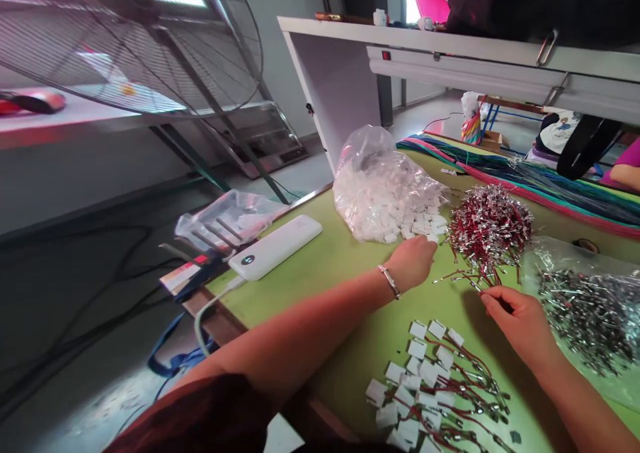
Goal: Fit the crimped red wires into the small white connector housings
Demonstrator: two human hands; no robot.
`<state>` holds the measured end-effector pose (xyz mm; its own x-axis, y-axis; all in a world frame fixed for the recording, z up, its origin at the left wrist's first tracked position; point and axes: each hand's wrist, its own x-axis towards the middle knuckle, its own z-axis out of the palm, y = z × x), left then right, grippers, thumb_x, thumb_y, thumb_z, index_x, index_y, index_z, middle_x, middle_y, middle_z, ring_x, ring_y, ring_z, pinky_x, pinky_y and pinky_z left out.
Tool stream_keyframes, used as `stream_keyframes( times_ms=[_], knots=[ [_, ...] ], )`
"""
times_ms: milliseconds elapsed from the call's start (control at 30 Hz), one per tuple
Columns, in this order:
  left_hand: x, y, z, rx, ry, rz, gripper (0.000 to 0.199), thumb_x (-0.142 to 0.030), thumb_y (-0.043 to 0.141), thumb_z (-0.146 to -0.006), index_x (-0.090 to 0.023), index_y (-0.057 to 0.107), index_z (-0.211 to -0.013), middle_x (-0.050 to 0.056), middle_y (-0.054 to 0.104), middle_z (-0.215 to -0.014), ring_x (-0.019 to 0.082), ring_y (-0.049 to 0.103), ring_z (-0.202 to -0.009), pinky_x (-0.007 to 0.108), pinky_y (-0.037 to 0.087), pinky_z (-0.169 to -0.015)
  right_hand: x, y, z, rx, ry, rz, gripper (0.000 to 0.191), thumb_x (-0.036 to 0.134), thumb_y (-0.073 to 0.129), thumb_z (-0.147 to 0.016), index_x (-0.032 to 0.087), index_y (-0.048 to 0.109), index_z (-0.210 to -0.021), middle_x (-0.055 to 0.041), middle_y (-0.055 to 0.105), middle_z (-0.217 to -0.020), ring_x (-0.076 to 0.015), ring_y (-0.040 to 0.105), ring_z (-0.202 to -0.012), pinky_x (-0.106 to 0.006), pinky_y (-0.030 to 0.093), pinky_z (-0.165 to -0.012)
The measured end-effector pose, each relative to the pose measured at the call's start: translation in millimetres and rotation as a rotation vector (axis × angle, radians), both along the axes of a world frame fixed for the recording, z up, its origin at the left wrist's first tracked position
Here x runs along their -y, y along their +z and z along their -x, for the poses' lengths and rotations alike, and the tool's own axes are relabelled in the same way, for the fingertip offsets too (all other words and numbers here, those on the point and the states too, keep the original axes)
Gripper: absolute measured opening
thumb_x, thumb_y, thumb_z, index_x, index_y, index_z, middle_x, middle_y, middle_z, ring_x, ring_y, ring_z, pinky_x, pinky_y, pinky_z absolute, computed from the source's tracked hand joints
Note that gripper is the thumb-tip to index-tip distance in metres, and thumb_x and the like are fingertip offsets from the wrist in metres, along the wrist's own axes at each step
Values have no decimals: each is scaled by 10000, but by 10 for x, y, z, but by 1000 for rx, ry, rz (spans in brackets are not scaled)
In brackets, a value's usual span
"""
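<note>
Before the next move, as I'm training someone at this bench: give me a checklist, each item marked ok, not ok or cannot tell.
1. Left hand close to the white connectors at the clear bag: ok.
2. A connector in that hand: cannot tell, fingertips partly hidden.
3. Right hand at the near edge of the red wire pile: ok.
4. Just one wire in that hand: cannot tell.
5. Wired connectors clear of both hands: ok.
6. Wired connectors lying separately: not ok, several overlap.

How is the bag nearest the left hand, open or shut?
Open: white connectors lie uncovered at the mouth of the clear bag, by the left hand.
</note>
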<state>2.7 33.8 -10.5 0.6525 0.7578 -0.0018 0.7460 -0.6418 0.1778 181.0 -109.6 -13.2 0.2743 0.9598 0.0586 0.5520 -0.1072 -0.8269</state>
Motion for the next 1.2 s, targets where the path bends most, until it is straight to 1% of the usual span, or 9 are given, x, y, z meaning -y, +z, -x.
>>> stream_keyframes(
  times_ms=[167, 267, 333, 433, 533, 667, 767, 967, 1200],
  knots=[
    [-95, 75, 55, 96, -62, 106, 129, -153, 589, -799, -111, 691, -866, 112, 650, -915, 228, 608, -910, 325, 473, -826, 5, -12, -17, 1, 4, 14, 302, 449, 537, -776, 187, 667, -704, 5, 563, -570, -140, 466, -531, -253, 365, -504],
    [-73, 177, 60, 317, -127, 219, 109, -146, 598, -789, -116, 672, -863, 88, 637, -906, 197, 593, -882, 325, 469, -823, 18, 1, -30, -39, -3, 23, 313, 469, 536, -783, 188, 657, -714, 6, 538, -599, -142, 447, -567, -252, 359, -519],
    [-6, 212, 35, 521, -208, 446, 126, -177, 598, -800, -125, 640, -908, 64, 635, -883, 157, 592, -818, 301, 482, -771, 29, 14, -35, -100, 10, 26, 309, 474, 551, -781, 189, 664, -743, 3, 539, -632, -145, 451, -601, -251, 368, -540],
    [121, 184, -36, 728, -281, 893, 168, -196, 615, -789, -133, 595, -944, 22, 631, -767, 108, 582, -674, 249, 476, -640, 48, 26, -32, -194, 31, 32, 304, 478, 576, -779, 190, 673, -784, 7, 528, -652, -141, 438, -618, -246, 360, -549],
    [205, 113, -103, 837, -290, 1105, 207, -166, 687, -713, -136, 606, -902, -6, 616, -719, 79, 560, -625, 219, 450, -601, 55, 30, -28, -240, 39, 32, 304, 480, 582, -785, 189, 668, -777, 17, 493, -631, -127, 401, -594, -239, 325, -528],
    [212, 74, -119, 892, -296, 1174, 196, -130, 711, -677, -141, 645, -862, -12, 634, -727, 62, 559, -638, 205, 447, -620, 38, 37, -44, -255, 73, 63, 309, 477, 579, -784, 182, 650, -728, 28, 447, -604, -114, 358, -568, -234, 292, -509],
    [184, 74, -93, 891, -301, 1207, 205, -142, 727, -677, -144, 671, -875, -21, 641, -685, 49, 546, -592, 188, 432, -576, 25, 38, -57, -242, 76, 100, 303, 469, 565, -787, 183, 636, -714, 41, 416, -579, -106, 327, -537, -231, 274, -490],
    [212, 6, -120, 864, -286, 1379, 262, -212, 779, -644, -136, 669, -870, -6, 675, -623, 75, 597, -528, 194, 447, -505, 40, 53, 30, -100, 90, 70, 293, 444, 500, -813, 200, 558, -661, 62, 337, -521, -105, 305, -495, -230, 244, -460],
    [305, -80, -198, 815, -176, 1313, 233, -194, 759, -655, -130, 659, -855, -8, 670, -588, 78, 616, -512, 187, 459, -493, 43, 32, 75, 215, 116, -29, 282, 375, 437, -859, 210, 499, -638, 45, 422, -505, -115, 371, -493, -239, 258, -487]
  ],
)
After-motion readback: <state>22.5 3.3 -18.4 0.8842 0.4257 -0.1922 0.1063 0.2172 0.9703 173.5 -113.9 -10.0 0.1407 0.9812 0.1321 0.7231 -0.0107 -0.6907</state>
